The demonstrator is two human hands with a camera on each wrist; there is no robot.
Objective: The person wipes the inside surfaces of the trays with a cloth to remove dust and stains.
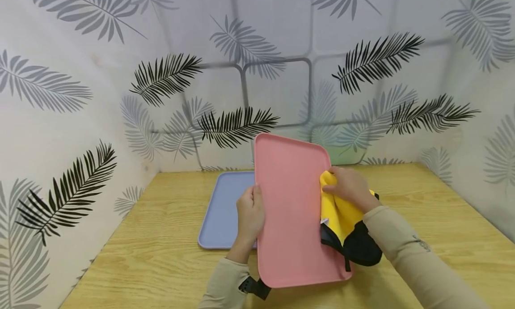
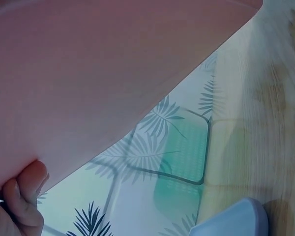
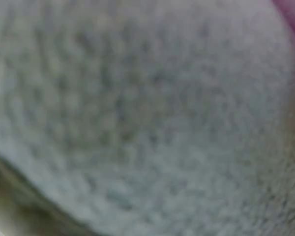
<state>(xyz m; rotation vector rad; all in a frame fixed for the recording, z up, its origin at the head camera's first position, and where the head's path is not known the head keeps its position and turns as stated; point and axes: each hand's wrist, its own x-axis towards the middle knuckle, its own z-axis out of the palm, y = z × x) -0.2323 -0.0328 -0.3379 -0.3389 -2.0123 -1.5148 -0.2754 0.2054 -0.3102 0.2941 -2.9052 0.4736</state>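
A pink tray [image 1: 289, 210] is held up on its long side, tilted, above the table. My left hand [image 1: 250, 213] grips its left edge, thumb on the front face; in the left wrist view, fingers [image 2: 32, 179] of that hand press against the tray's underside [image 2: 88, 83]. At the tray's right edge my right hand [image 1: 348, 186] pinches a yellow and black cloth item [image 1: 339, 213]. Its yellow part lies against the tray's rim, and the black part [image 1: 362, 246] hangs below. Blurred greyish fabric [image 3: 147, 118] fills most of the right wrist view, hiding that hand there.
A blue tray [image 1: 225, 210] lies flat on the wooden table [image 1: 153, 255], partly behind the pink one. Leaf-patterned curtains [image 1: 277, 94] stand along the back and sides of the table.
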